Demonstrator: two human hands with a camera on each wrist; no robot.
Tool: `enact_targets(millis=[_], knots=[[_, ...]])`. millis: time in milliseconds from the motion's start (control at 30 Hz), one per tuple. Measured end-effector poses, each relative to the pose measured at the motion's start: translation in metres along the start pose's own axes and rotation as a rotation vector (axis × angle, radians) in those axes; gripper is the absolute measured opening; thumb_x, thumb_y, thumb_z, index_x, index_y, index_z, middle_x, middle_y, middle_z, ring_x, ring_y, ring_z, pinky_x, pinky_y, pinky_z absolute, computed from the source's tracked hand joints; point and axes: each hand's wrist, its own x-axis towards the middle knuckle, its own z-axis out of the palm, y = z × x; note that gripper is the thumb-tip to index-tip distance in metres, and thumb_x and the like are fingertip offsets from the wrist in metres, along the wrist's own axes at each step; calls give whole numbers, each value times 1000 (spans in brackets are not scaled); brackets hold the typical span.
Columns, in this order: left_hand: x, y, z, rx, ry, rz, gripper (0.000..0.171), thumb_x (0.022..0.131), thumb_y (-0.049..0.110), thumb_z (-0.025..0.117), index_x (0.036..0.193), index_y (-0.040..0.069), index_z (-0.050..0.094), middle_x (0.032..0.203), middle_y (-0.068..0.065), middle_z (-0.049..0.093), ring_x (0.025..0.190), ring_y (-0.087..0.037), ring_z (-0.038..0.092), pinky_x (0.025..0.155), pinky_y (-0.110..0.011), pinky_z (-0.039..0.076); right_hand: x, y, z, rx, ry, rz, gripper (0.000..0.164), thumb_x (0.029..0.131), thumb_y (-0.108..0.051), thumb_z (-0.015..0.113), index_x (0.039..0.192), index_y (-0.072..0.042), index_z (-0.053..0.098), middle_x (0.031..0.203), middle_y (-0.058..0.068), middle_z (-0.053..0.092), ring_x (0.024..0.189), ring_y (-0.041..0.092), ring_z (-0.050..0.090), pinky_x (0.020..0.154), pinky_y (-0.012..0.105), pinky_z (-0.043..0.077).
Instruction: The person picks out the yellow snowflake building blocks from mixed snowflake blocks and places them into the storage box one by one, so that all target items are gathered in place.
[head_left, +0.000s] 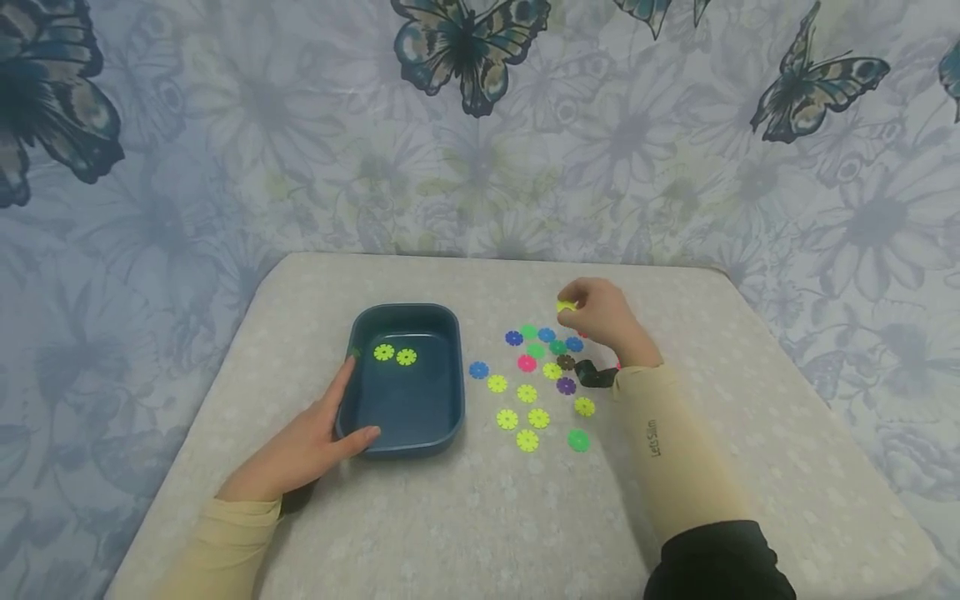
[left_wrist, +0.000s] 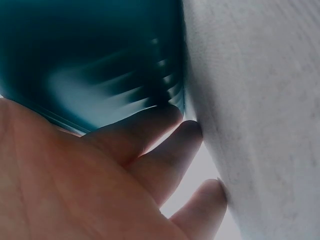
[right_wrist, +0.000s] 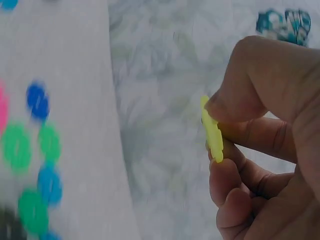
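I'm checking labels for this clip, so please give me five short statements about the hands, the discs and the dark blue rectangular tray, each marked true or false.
1. The right hand pinches a yellow, notched, plastic-looking disc. True.
2. The left hand is lifted clear of the tray. False: the left hand touches the glossy, dark blue, rectangular tray.
3. Two yellow discs lie inside the tray. True.
4. Every disc on the table is yellow. False: others include a blue disc and a pink disc.
5. The tray stands on the pale patterned table. True.
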Motion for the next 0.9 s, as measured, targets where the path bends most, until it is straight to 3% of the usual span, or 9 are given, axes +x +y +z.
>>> enact_targets(millis=[233, 533, 700, 900], knots=[[-4, 1, -3, 4, 13, -8, 107, 95, 62, 64, 164, 35, -14, 173, -10, 6, 154, -45, 22, 116, -68, 30, 28, -85, 33, 62, -66, -177, 36, 88, -13, 68, 123, -7, 72, 122, 8, 69, 109, 28, 59, 90, 46, 53], [-4, -2, -4, -27, 13, -10, 108, 94, 63, 64, 164, 36, -13, 173, -11, 8, 153, -44, 26, 116, -68, 31, 42, -171, 111, 43, -179, -330, 32, 89, -15, 72, 120, -9, 74, 117, 6, 71, 103, 21, 63, 87, 37, 55], [-3, -3, -6, -18, 11, 8, 108, 93, 67, 63, 164, 36, -12, 172, -13, 11, 151, -43, 33, 114, -66, 35, 44, -193, 151, 44, -249, -352, 33, 89, -16, 74, 122, -8, 73, 118, 5, 72, 108, 19, 67, 92, 33, 56], [-6, -6, -6, -11, 20, 30, 106, 94, 69, 61, 165, 36, -11, 171, -16, 16, 146, -43, 40, 112, -65, 38, 43, -191, 190, 45, -296, -340, 33, 86, -15, 77, 118, -6, 73, 116, 7, 73, 101, 17, 69, 88, 30, 58]])
